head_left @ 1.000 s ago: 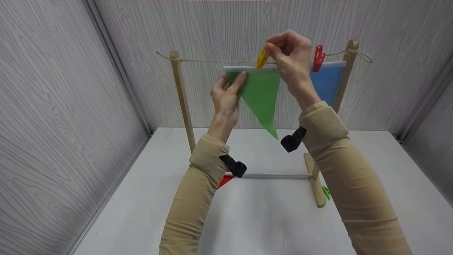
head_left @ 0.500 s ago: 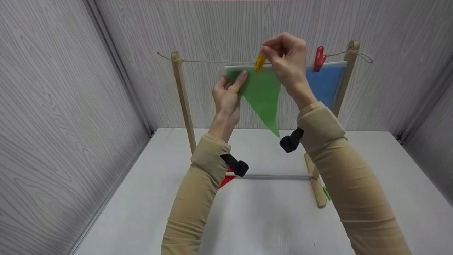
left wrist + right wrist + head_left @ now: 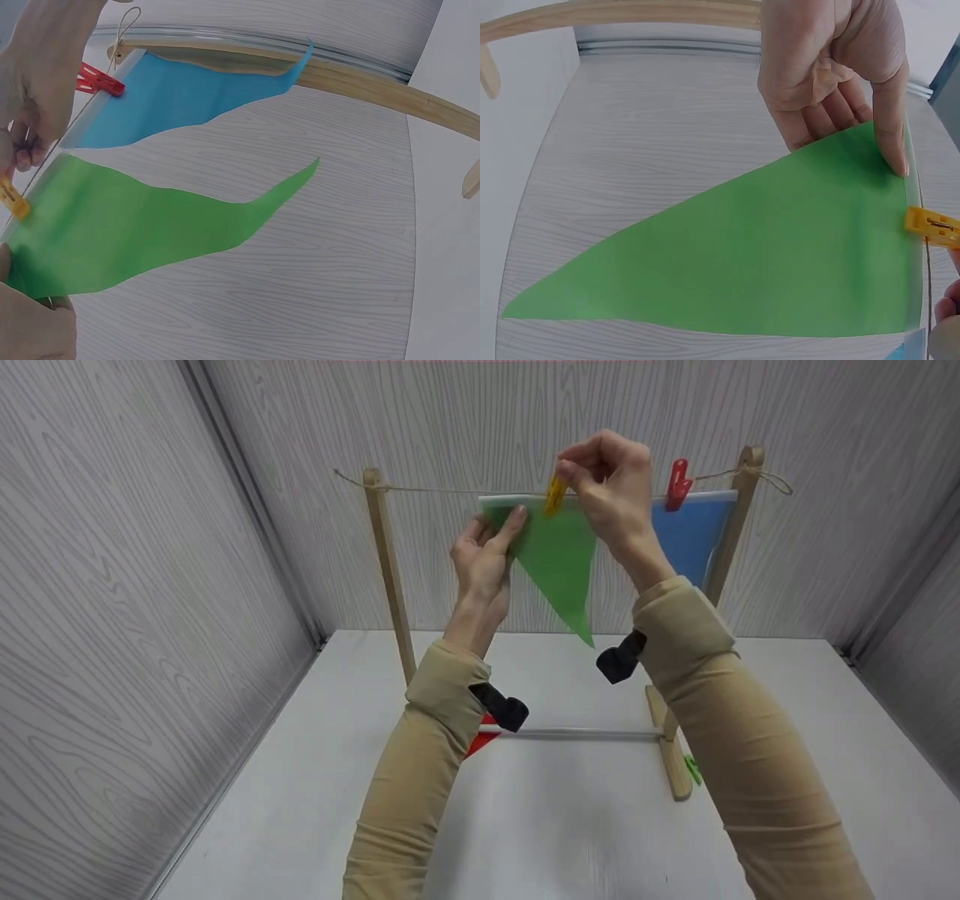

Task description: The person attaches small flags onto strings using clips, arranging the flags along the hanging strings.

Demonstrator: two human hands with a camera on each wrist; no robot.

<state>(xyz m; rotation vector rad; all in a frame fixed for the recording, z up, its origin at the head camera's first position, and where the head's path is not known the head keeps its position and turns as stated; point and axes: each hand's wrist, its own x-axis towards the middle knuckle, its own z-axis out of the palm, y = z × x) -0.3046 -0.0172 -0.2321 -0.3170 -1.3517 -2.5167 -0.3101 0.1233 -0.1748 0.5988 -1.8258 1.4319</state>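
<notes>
My left hand [image 3: 484, 562] pinches the upper left corner of a green triangular pennant [image 3: 562, 555], thumb in front and fingers behind. The pennant's white top edge lies along a thin string [image 3: 435, 490], its tip hanging down. My right hand [image 3: 615, 487] pinches a yellow clothespin [image 3: 555, 495] by its upper end. In the right wrist view the clothespin [image 3: 933, 227] sits over the string and the pennant's top edge. To the right a blue pennant [image 3: 686, 536] hangs from the string under a red clothespin [image 3: 678, 485], partly behind my right wrist.
Two wooden posts, a left post [image 3: 388, 562] and a right post [image 3: 739, 517], carry the string. A pale rod [image 3: 585, 733] runs low between them. Something red and flat [image 3: 480, 744] lies by my left sleeve, and a green clothespin [image 3: 692, 769] near the right foot [image 3: 675, 772].
The yellow clothespin has come down from above the string onto the green pennant's top edge, my right hand lowering with it. The pennant and my left hand have shifted slightly up and right.
</notes>
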